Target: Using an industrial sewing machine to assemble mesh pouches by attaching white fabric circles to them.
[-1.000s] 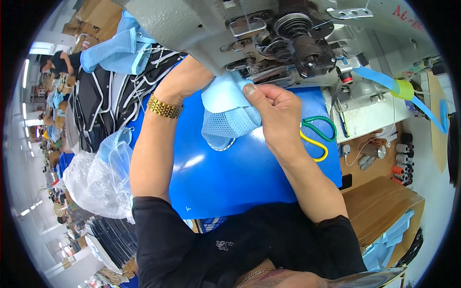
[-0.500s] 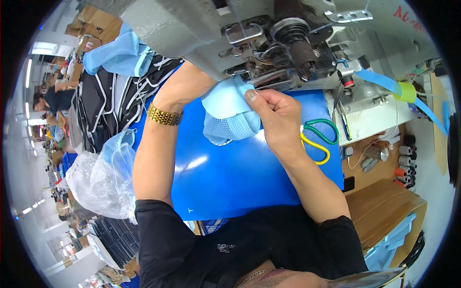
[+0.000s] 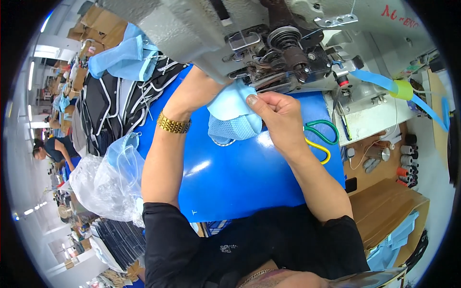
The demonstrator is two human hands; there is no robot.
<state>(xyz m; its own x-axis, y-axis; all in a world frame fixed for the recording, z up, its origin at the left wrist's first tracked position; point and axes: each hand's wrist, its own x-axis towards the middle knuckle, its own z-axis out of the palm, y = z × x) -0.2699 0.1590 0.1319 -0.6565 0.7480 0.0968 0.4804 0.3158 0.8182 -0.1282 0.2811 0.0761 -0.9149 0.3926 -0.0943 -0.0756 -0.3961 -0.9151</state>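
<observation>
While pinched at its top edge: light, limp blue mesh fabric piece [image 3: 234, 122] under sewing machine head [image 3: 273, 53].
Right hand [image 3: 278, 120] fingers pinching cloth at 12 o'clock; left hand hidden behind machine, grip impossible to tell.

Light-blue fabric piece [image 3: 234, 115] pushed further under machine, left hand [image 3: 199, 89] deeper

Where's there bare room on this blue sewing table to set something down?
The blue table top is bare between the two forearms, below the light blue fabric piece that the right hand grips. It is crowded under the sewing machine head, right by the scissors, and left by the plastic bag.
</observation>
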